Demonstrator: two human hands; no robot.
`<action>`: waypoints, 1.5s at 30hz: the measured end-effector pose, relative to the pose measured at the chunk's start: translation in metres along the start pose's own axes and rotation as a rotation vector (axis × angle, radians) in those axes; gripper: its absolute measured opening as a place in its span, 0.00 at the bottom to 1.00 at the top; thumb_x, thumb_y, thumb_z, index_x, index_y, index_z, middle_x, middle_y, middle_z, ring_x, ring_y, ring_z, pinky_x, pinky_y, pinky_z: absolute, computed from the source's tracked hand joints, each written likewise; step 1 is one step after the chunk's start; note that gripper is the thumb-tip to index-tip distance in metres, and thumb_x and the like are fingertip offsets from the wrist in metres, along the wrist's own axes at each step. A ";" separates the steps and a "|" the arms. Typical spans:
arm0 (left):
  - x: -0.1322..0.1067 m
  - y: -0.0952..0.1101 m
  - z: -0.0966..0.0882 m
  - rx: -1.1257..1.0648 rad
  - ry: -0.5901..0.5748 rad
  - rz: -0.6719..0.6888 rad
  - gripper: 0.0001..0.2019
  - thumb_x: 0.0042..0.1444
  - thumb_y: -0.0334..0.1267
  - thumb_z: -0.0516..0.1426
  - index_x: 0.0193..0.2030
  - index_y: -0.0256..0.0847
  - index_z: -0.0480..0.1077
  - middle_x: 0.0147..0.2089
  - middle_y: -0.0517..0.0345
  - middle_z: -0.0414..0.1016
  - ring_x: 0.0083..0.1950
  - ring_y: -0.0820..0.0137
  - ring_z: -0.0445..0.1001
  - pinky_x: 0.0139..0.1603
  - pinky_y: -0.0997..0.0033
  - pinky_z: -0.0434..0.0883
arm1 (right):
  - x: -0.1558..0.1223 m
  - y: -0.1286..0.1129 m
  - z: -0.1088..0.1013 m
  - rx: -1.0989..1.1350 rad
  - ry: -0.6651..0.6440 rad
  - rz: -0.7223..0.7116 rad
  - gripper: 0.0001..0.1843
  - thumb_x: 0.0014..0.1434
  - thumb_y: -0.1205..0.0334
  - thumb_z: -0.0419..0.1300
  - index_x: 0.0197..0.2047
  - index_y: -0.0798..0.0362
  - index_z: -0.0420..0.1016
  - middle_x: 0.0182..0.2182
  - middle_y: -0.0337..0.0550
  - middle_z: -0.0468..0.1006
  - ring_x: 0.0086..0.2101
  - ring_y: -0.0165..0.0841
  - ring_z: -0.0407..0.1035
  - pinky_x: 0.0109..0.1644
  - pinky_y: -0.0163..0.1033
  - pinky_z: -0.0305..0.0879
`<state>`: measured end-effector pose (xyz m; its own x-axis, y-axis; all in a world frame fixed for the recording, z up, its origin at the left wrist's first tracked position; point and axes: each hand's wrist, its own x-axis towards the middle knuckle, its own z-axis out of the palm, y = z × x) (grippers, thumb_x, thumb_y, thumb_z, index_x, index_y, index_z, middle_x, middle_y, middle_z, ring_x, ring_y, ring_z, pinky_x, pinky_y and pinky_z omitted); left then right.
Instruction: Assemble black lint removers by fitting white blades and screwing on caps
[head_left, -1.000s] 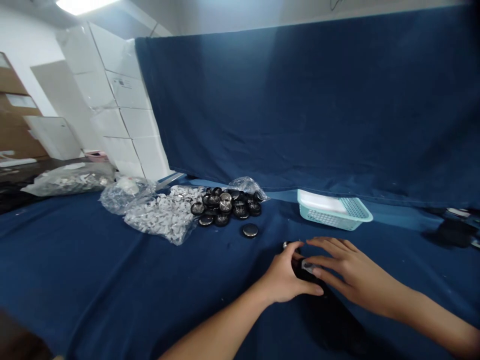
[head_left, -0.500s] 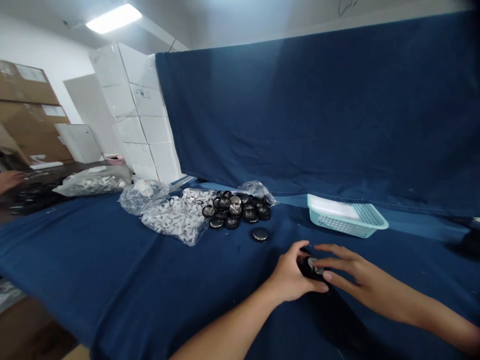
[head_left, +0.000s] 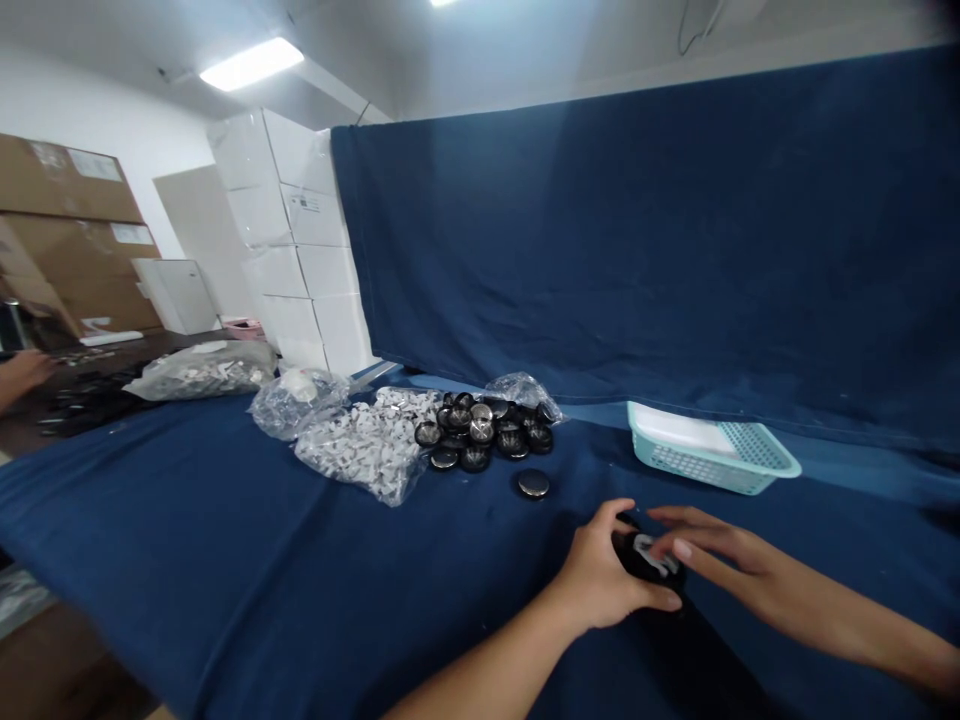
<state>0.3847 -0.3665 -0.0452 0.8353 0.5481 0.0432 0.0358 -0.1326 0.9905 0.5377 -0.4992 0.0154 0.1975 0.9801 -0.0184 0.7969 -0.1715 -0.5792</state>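
My left hand (head_left: 600, 575) curls its thumb and fingers around a round black cap (head_left: 630, 556) low on the blue cloth, right of centre. Inside the cap sits a small whitish plastic piece (head_left: 658, 558). Fingers apart, my right hand (head_left: 739, 568) reaches in from the right, and a fingertip appears to touch the whitish piece. Both hands partly cover the cap. Beyond my left hand, one black disc with a shiny rim (head_left: 533, 484) lies alone. Farther back is a pile of similar black round caps (head_left: 474, 458).
A clear bag of small whitish plastic pieces (head_left: 367, 450) lies left of the pile. Behind the hands stands a turquoise basket (head_left: 705, 468) with something white inside. Another filled bag (head_left: 206, 370) and a co-worker's hand (head_left: 26, 372) are at far left. A blue curtain (head_left: 637, 240) closes off the back.
The camera view has shifted, so everything appears slightly lower and farther right. My left hand keeps its grip on the cap, while my right fingers have shifted slightly over the whitish piece.
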 end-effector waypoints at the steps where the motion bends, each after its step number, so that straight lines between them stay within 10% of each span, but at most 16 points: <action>1: -0.001 0.001 0.000 -0.010 0.001 -0.003 0.54 0.23 0.38 0.75 0.63 0.46 0.61 0.51 0.50 0.74 0.52 0.56 0.73 0.57 0.56 0.66 | 0.001 -0.001 0.001 -0.022 0.005 -0.016 0.24 0.65 0.40 0.48 0.54 0.39 0.75 0.64 0.39 0.63 0.62 0.46 0.60 0.64 0.55 0.59; 10: -0.006 -0.001 0.001 0.024 0.044 -0.037 0.53 0.23 0.42 0.75 0.63 0.49 0.63 0.54 0.50 0.72 0.55 0.54 0.71 0.57 0.54 0.66 | 0.012 0.004 0.004 -0.166 0.154 -0.016 0.27 0.62 0.37 0.50 0.52 0.43 0.78 0.61 0.41 0.68 0.59 0.50 0.64 0.62 0.55 0.63; 26: -0.003 -0.005 0.005 -0.027 0.029 -0.022 0.50 0.26 0.42 0.74 0.62 0.47 0.63 0.52 0.51 0.73 0.54 0.53 0.72 0.56 0.53 0.68 | 0.009 -0.010 -0.001 -0.453 0.030 -0.180 0.20 0.66 0.42 0.48 0.52 0.33 0.76 0.69 0.31 0.52 0.67 0.52 0.44 0.66 0.68 0.46; 45: -0.001 -0.005 0.005 -0.059 0.020 -0.014 0.48 0.29 0.36 0.73 0.61 0.44 0.62 0.52 0.51 0.73 0.52 0.58 0.73 0.55 0.59 0.68 | 0.001 -0.017 -0.006 0.015 -0.043 -0.065 0.24 0.65 0.41 0.48 0.50 0.43 0.79 0.67 0.38 0.58 0.64 0.47 0.54 0.68 0.56 0.51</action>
<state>0.3869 -0.3705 -0.0505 0.8237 0.5662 0.0312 0.0146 -0.0762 0.9970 0.5282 -0.4965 0.0302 0.1208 0.9925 -0.0158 0.7987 -0.1067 -0.5923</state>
